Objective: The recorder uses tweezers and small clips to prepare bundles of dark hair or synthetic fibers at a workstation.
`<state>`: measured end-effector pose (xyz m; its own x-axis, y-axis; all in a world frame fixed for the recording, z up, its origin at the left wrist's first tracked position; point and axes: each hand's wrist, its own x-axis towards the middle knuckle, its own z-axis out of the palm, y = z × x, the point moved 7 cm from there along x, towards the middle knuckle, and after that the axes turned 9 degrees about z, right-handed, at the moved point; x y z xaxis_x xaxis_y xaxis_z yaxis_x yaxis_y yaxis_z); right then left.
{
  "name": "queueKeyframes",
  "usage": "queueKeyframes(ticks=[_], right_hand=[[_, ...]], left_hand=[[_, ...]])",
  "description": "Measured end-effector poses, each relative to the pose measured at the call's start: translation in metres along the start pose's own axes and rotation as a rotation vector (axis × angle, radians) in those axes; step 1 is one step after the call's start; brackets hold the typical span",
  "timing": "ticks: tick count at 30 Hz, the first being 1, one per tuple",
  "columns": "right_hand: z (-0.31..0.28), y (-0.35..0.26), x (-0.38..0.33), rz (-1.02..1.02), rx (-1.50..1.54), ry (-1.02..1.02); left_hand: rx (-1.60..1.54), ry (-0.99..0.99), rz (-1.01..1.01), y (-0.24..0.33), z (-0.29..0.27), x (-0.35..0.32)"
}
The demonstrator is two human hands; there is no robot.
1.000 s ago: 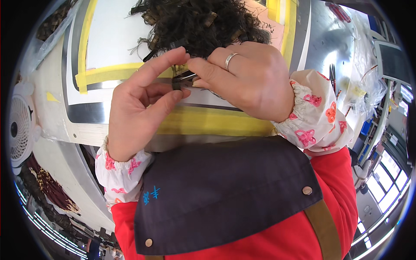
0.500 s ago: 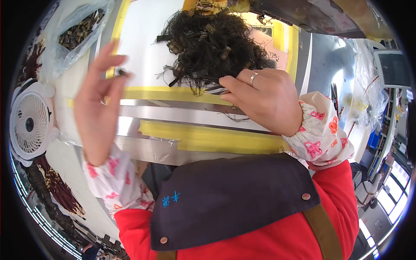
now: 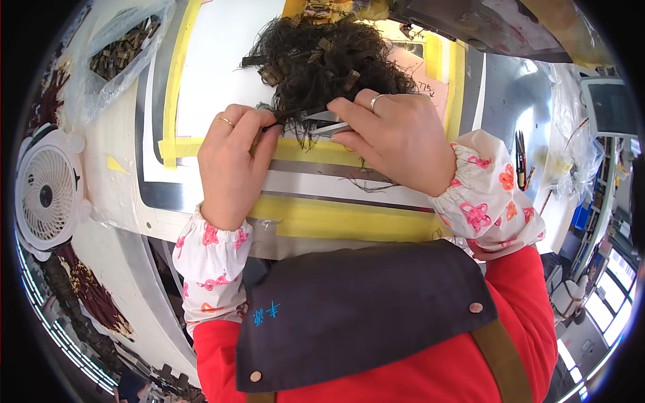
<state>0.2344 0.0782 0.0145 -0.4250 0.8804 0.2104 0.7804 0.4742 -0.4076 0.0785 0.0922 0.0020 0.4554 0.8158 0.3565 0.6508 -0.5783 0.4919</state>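
A tangled heap of black threads (image 3: pixel 316 60), with small brown and black strip-like pieces mixed in, lies on the white, yellow-taped work surface in front of me. My left hand (image 3: pixel 236 151) is at the heap's near left edge, thumb and fingers pinched on a small dark piece (image 3: pixel 271 127) mostly hidden by the fingertips. My right hand (image 3: pixel 402 138) is closed on silver thread snips (image 3: pixel 329 127) at the heap's near edge. Their two narrow blades point left, apart from each other, among loose threads; the rest is covered by my fingers.
A clear plastic bag (image 3: pixel 111 84) of small brown pieces sits at the far left. A white fan (image 3: pixel 46 191) stands at the left. Yellow tape (image 3: pixel 356 218) runs along the near edge. Black pointed tools (image 3: pixel 521 161) lie at right, beside clear plastic and a screen (image 3: pixel 610 104).
My left hand has come in from the left to the heap's edge, beside the snips. The right hand has shifted slightly up and left, and the blades show more plainly.
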Motion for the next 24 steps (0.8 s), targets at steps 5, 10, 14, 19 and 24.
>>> queueKeyframes(ticks=[5,10,14,19,24], right_hand=[[-0.006,0.009,0.007,0.137,0.420,-0.007],[0.033,-0.012,0.021,0.105,0.585,-0.528],[0.028,0.004,0.021,0.118,0.752,-0.395],[0.021,0.007,0.019,0.122,0.636,-0.350],[0.016,0.009,0.012,0.148,0.635,-0.198]], left_hand=[[-0.319,-0.133,-0.287,0.002,-0.003,-0.011],[-0.864,-0.019,-0.505,0.014,0.000,-0.018],[-0.983,-0.127,-0.533,0.006,-0.001,-0.029],[-1.147,-0.398,-0.427,0.026,0.013,-0.030],[-1.283,-0.329,-0.500,0.029,0.018,-0.033]])
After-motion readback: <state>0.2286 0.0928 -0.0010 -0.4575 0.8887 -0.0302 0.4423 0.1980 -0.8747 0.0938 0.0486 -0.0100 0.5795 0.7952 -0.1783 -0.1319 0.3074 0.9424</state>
